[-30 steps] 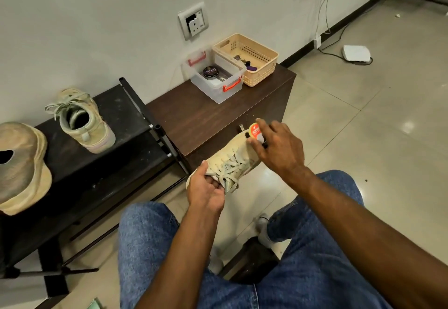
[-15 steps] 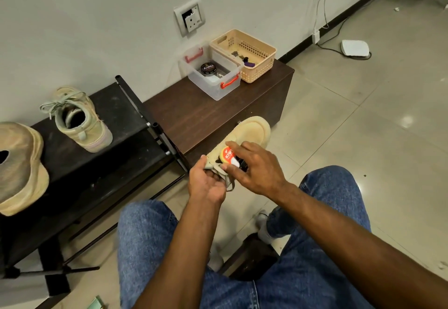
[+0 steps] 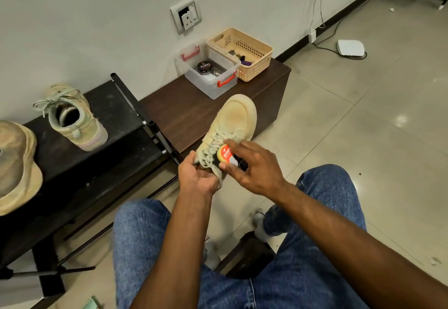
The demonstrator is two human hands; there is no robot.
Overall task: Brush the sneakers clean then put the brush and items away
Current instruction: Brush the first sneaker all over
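Note:
I hold a beige sneaker [image 3: 236,120] in the air over the floor, toe pointing away from me. My left hand [image 3: 197,175] grips its heel end near the laces. My right hand [image 3: 252,166] holds a small brush [image 3: 226,156] with an orange and white label and dark bristles, pressed on the laces. A second sneaker [image 3: 72,119] stands on the black rack [image 3: 114,112] at the left.
A dark wooden bench [image 3: 184,112] against the wall carries a clear box [image 3: 208,76] with a polish tin [image 3: 204,66] and a beige basket [image 3: 242,51]. A tan hat [image 3: 17,165] lies on the rack's left. A white device [image 3: 350,47] and cables lie on the tiled floor.
My right hand drew the brush from the sneaker's toe back along the laces toward me. The sneaker's toe is uncovered now. My left hand kept its grip.

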